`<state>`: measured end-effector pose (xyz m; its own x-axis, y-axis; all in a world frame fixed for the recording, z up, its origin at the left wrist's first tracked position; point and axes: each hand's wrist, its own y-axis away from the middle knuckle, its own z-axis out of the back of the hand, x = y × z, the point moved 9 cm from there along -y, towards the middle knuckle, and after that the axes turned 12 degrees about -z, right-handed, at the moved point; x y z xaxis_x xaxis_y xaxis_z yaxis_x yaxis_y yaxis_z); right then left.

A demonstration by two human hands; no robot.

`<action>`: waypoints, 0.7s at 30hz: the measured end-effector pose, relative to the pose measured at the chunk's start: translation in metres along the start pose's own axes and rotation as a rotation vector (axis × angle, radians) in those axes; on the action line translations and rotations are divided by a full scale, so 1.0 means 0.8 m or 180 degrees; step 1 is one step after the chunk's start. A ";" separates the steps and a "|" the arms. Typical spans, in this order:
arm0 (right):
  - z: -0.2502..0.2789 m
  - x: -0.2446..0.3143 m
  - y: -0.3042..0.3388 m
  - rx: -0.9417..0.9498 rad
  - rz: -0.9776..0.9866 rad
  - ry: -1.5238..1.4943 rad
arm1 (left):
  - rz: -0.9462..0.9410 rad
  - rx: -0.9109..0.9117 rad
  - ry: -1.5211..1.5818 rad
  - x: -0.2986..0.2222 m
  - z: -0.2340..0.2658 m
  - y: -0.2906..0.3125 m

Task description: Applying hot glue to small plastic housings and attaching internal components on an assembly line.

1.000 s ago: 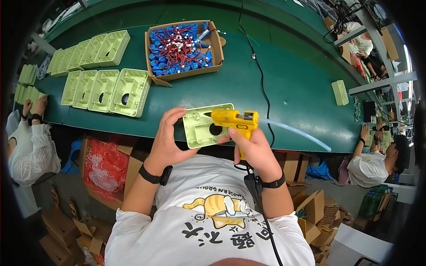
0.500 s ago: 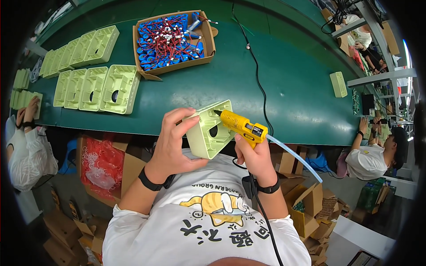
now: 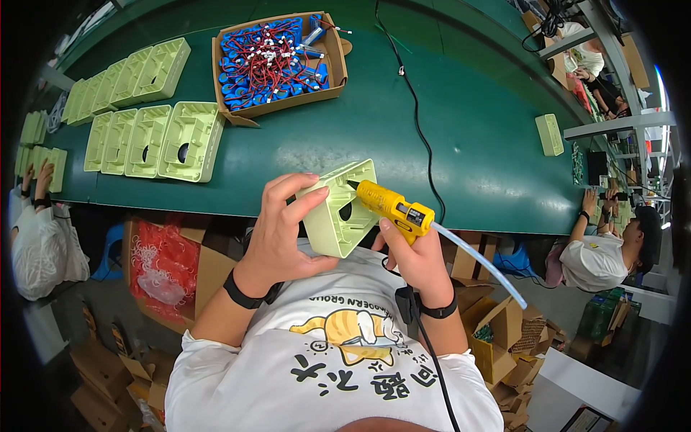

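My left hand (image 3: 284, 234) grips a light green plastic housing (image 3: 327, 227) by its left side and tilts it, with its open side turned toward the right. A round black part (image 3: 345, 211) shows inside it. My right hand (image 3: 416, 259) is closed round the handle of a yellow glue gun (image 3: 389, 202). Its dark nozzle reaches into the upper part of the housing; whether the tip touches the plastic I cannot tell. A translucent bluish glue stick (image 3: 482, 265) sticks out of the gun's back end.
Two rows of similar green housings (image 3: 191, 140) stand on the green table (image 3: 288, 155) at left. Behind them, a cardboard box (image 3: 338, 61) holds blue battery packs with red and black wires. A black cable (image 3: 417, 122) crosses the table. Co-workers sit left and right.
The view has shifted very slightly. The housing and the glue gun have hardly moved in my hands, and the glue stick's free end sits a little lower.
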<state>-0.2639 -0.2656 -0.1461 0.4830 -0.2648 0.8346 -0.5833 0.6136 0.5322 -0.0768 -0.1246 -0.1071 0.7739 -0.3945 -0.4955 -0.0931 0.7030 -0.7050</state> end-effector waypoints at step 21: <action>0.045 -0.071 -0.062 0.0300 0.0202 -0.0784 | 0.1034 0.0694 0.0110 0.062 0.024 0.001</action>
<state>-0.2863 -0.3076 -0.2147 0.2768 -0.4083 0.8699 -0.6711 0.5658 0.4791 -0.0264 -0.1327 -0.1228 0.7042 -0.1478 -0.6944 -0.1915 0.9023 -0.3862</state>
